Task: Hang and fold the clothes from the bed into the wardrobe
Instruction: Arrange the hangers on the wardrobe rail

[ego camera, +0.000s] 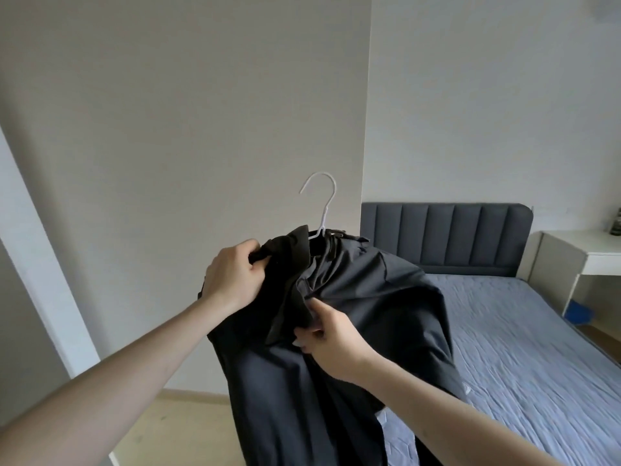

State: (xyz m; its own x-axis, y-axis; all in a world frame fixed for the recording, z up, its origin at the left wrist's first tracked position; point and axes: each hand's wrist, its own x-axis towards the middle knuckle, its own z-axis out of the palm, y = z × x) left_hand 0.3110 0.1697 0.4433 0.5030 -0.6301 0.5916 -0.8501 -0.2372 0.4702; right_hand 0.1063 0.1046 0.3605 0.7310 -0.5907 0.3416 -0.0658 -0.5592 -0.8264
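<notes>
A dark grey jacket (pixel 369 314) hangs in the air in front of me on a white hanger (pixel 321 210), whose hook sticks up above the collar. My left hand (pixel 233 280) grips the jacket's left shoulder, fingers curled round the cloth. My right hand (pixel 322 338) pinches a fold of the front panel near the middle. The hanger's arms are hidden inside the garment. The bed (pixel 531 331) with a blue-grey sheet lies to the right, partly behind the jacket.
A dark padded headboard (pixel 447 240) stands against the far wall. A white desk (pixel 578 257) sits at the right, with a blue thing (pixel 579 312) on the floor under it. A plain wall (pixel 184 146) faces me; a white frame edge (pixel 43 280) runs at the left.
</notes>
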